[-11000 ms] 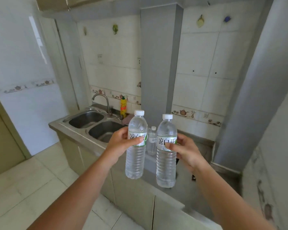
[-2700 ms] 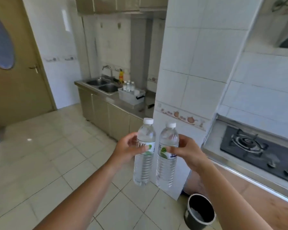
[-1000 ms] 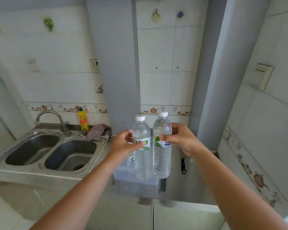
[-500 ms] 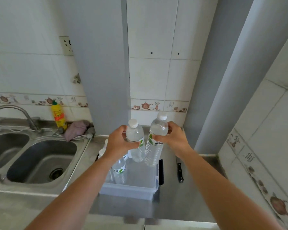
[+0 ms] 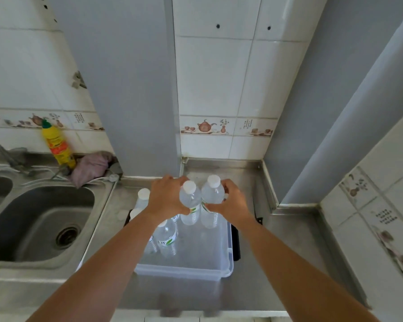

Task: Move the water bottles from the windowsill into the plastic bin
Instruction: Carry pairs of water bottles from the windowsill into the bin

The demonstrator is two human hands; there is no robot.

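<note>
At the centre of the frame, the left hand wraps its grip around one clear water bottle, and the right hand holds a second bottle. Both stand upright, side by side, their bases inside the far end of a clear plastic bin on the steel worktop. More bottles stand in the bin's left side. A sink lies at the left.

Bottles in bin, seemingly upright

Left hand and right hand, each gripping one upright bottle, over the plastic bin.
</note>
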